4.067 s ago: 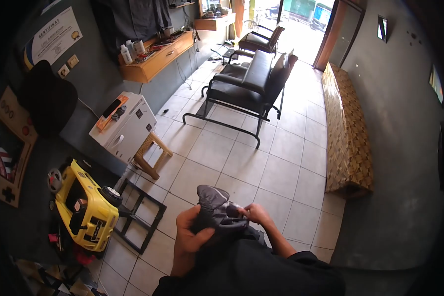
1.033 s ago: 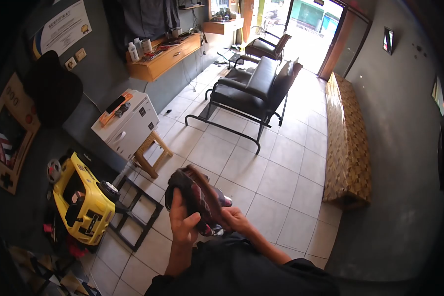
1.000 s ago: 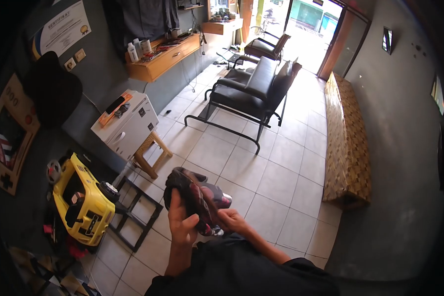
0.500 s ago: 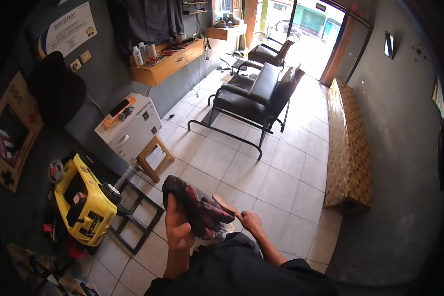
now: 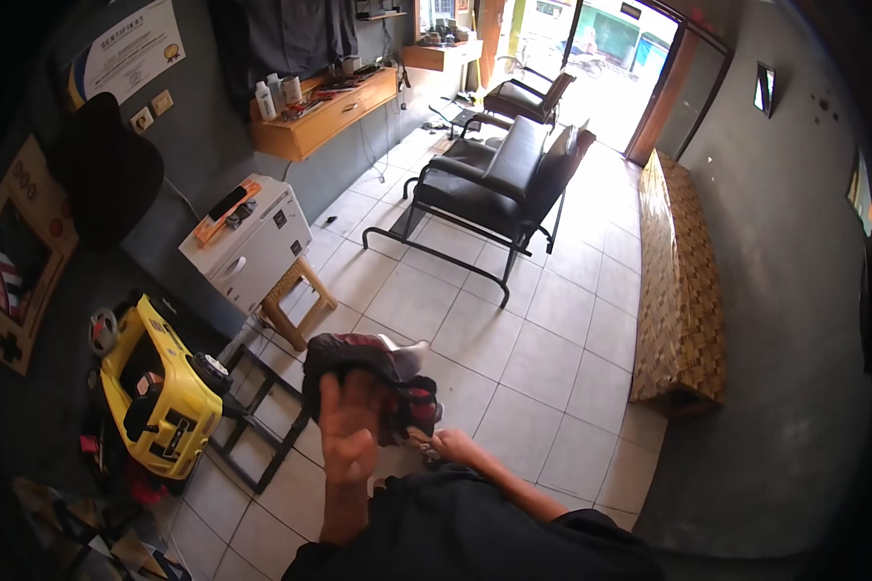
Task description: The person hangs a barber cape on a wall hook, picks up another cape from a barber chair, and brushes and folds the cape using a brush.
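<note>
My left hand is wrapped round a dark fabric item with red plaid patches, its fingers partly inside a fold or opening. The item is bunched, and I cannot tell whether it is a cap or some other piece. A pale grey-white part shows at its far right edge. My right hand is closed just to the lower right of the item, on a brush-like wooden tool. Only a small light-brown bit of that tool shows; the rest is hidden by the fabric and fingers.
A yellow toy car and a black metal frame stand at the left. Beyond them, a white cabinet rests by a wooden stool. Black barber chairs are ahead; a woven bench lines the right wall.
The fabric item has turned and shifted slightly left, now showing its opening and pale part. My right hand has moved left and down, and the wooden tool has gone mostly out of sight.
</note>
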### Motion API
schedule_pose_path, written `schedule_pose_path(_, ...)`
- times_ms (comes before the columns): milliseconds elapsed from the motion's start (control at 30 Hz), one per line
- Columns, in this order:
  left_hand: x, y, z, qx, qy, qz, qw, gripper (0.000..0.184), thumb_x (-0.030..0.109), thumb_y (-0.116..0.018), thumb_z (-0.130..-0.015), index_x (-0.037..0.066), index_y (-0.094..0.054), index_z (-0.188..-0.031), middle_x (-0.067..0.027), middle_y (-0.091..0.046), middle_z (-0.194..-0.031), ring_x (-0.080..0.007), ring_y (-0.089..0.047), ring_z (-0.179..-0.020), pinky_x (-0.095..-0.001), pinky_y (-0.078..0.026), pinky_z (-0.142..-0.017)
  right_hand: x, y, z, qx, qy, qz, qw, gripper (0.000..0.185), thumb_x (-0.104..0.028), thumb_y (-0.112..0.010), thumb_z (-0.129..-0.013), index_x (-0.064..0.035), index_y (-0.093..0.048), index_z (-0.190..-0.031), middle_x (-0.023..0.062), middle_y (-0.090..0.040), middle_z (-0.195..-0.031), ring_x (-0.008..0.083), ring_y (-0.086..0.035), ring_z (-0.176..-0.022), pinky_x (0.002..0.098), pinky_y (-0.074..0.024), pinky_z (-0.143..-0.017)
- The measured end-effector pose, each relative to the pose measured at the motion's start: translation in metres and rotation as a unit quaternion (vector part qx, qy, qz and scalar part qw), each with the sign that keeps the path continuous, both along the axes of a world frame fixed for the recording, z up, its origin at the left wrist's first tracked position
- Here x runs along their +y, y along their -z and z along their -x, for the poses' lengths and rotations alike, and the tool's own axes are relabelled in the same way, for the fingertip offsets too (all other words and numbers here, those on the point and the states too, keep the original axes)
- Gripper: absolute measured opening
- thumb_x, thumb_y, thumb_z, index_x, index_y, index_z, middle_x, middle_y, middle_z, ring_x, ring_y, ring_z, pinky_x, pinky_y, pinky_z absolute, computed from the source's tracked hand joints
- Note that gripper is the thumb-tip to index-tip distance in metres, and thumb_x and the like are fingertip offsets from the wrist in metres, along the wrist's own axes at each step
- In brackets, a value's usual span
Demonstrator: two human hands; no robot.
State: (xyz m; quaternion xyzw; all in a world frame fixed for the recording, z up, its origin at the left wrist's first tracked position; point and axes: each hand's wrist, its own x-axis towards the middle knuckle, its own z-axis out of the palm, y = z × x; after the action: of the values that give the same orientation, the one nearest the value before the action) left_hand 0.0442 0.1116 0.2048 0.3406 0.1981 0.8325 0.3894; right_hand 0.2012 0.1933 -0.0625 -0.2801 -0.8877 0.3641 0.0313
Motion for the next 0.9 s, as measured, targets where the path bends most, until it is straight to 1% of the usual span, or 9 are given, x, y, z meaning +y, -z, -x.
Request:
schedule_pose_path(100, -0.005, 0.009, 0.011, 0.001, -0.019, -0.018, 1.0, 0.081, 0.007, -0.059, -0.068, 0.014, -0.022, -0.141, -0.0174, -0.036, -0.135, -0.0323, -0.033, -0.126, -0.0445, -0.026, -0.103, -0.002, 0.002, -0.025, -0.246, 0.053, 0.081, 0.964, 0.056, -0.051, -0.037, -0.09, -0.0018, -0.065, -0.085, 0.02, -0.064, -0.086, 0.0372, -0.061, -0.082, 0.0456, -0.0474, -0.068)
schedule_pose_path(200, -0.009, 0.014, 0.012, 0.028, -0.039, -0.027, 0.999, 0.082, 0.006, -0.06, -0.069, 0.015, -0.022, -0.141, -0.0176, -0.035, -0.136, -0.0316, -0.033, -0.126, -0.0436, -0.026, -0.103, 0.01, 0.012, -0.046, -0.277, 0.027, 0.06, 0.958, 0.061, -0.054, -0.037, -0.089, -0.0006, -0.065, -0.087, 0.0227, -0.063, -0.086, 0.0374, -0.06, -0.086, 0.0444, -0.0473, -0.073)
schedule_pose_path(300, -0.008, 0.018, 0.007, 0.04, -0.038, -0.027, 0.998, 0.083, 0.004, -0.06, -0.07, 0.013, -0.02, -0.142, -0.0182, -0.034, -0.137, -0.0317, -0.034, -0.126, -0.0433, -0.027, -0.103, 0.03, 0.025, -0.04, -0.209, 0.094, 0.122, 0.966, 0.059, -0.052, -0.036, -0.09, -0.0006, -0.066, -0.087, 0.0237, -0.063, -0.088, 0.0375, -0.06, -0.089, 0.043, -0.0469, -0.074)
schedule_pose_path(400, 0.0, 0.018, 0.002, 0.054, -0.029, -0.017, 0.998, 0.084, 0.003, -0.06, -0.07, 0.012, -0.018, -0.142, -0.0195, -0.033, -0.137, -0.0324, -0.034, -0.127, -0.0438, -0.027, -0.103, 0.039, -0.059, -0.016, 0.036, 0.165, 0.251, 0.953, 0.06, -0.05, -0.033, -0.093, 0.0009, -0.057, -0.074, 0.0153, -0.059, -0.07, 0.0282, -0.058, -0.067, 0.0367, -0.0449, -0.061)
schedule_pose_path(467, 0.003, 0.017, -0.001, 0.065, -0.024, -0.006, 0.998, 0.084, 0.004, -0.06, -0.07, 0.011, -0.017, -0.142, -0.0203, -0.033, -0.137, -0.0329, -0.033, -0.127, -0.0444, -0.026, -0.104, 0.036, -0.113, -0.004, 0.169, 0.173, 0.44, 0.865, 0.059, -0.051, -0.03, -0.094, -0.0025, -0.05, -0.066, 0.0069, -0.049, -0.058, 0.018, -0.048, -0.052, 0.0306, -0.0396, -0.05)
schedule_pose_path(533, 0.005, 0.022, -0.001, 0.087, -0.02, -0.013, 0.996, 0.085, 0.003, -0.058, -0.07, 0.011, -0.015, -0.143, -0.0218, -0.03, -0.139, -0.0343, -0.029, -0.129, -0.0459, -0.023, -0.105, 0.029, -0.163, 0.003, 0.251, 0.144, 0.656, 0.698, 0.058, -0.052, -0.028, -0.094, -0.0065, -0.044, -0.062, 0.0005, -0.04, -0.054, 0.0101, -0.037, -0.046, 0.0251, -0.0328, -0.043)
schedule_pose_path(667, 0.01, 0.016, -0.003, 0.113, -0.026, -0.023, 0.993, 0.087, 0.004, -0.057, -0.069, 0.012, -0.012, -0.143, -0.0242, -0.023, -0.142, -0.0368, -0.022, -0.133, -0.0472, -0.016, -0.108, 0.016, -0.156, 0.017, 0.197, 0.03, 0.534, 0.821, 0.055, -0.051, -0.025, -0.095, -0.0081, -0.044, -0.065, -0.0021, -0.038, -0.053, 0.0068, -0.034, -0.045, 0.0223, -0.0292, -0.041)
schedule_pose_path(767, 0.013, 0.011, 0.001, 0.088, -0.037, -0.056, 0.994, 0.088, 0.006, -0.057, -0.069, 0.013, -0.01, -0.144, -0.025, -0.018, -0.144, -0.0386, -0.017, -0.134, -0.0475, -0.012, -0.109, 0.005, -0.068, 0.015, 0.069, -0.005, 0.238, 0.969, 0.057, -0.049, -0.03, -0.094, -0.0036, -0.058, -0.074, 0.0083, -0.053, -0.058, 0.0221, -0.054, -0.054, 0.0338, -0.0417, -0.049)
schedule_pose_path(900, 0.003, 0.01, 0.008, 0.073, -0.05, -0.068, 0.994, 0.091, 0.011, -0.061, -0.069, 0.018, -0.01, -0.144, -0.0244, -0.017, -0.145, -0.0393, -0.015, -0.135, -0.0489, -0.01, -0.109, 0.005, -0.026, -0.017, -0.264, 0.017, 0.081, 0.961, 0.058, -0.053, -0.038, -0.088, -0.0027, -0.066, -0.086, 0.0195, -0.064, -0.084, 0.0364, -0.061, -0.08, 0.0455, -0.0483, -0.067)
